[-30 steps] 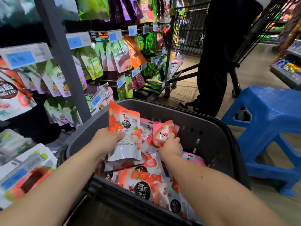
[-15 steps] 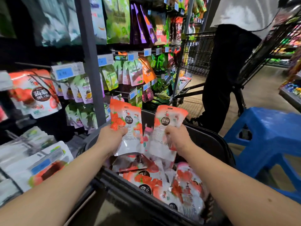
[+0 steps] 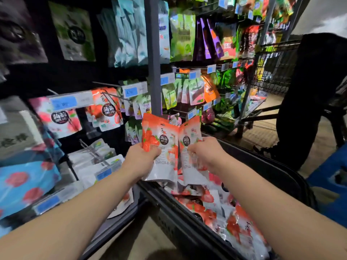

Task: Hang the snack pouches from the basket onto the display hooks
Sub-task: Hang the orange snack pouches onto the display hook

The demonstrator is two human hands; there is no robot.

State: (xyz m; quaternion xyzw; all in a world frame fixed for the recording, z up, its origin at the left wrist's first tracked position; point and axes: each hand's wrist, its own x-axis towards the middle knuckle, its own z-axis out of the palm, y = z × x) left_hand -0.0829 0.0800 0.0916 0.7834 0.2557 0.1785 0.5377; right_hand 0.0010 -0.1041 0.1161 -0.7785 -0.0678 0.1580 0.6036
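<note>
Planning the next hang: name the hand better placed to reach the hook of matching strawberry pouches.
Left, probably. The left hand holds the left pouch nearer the hung strawberry pouches, up-left; the right hand and right pouch sit farther right, above the basket.

One wide-angle camera is worn on the head and aimed forward and down; the basket [image 3: 174, 218] is framed close below, the display rack [image 3: 153, 53] ahead-left.

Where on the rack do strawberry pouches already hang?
In the head view, the hung strawberry pouches are left of the grey upright post, up and left of the left hand.
</note>
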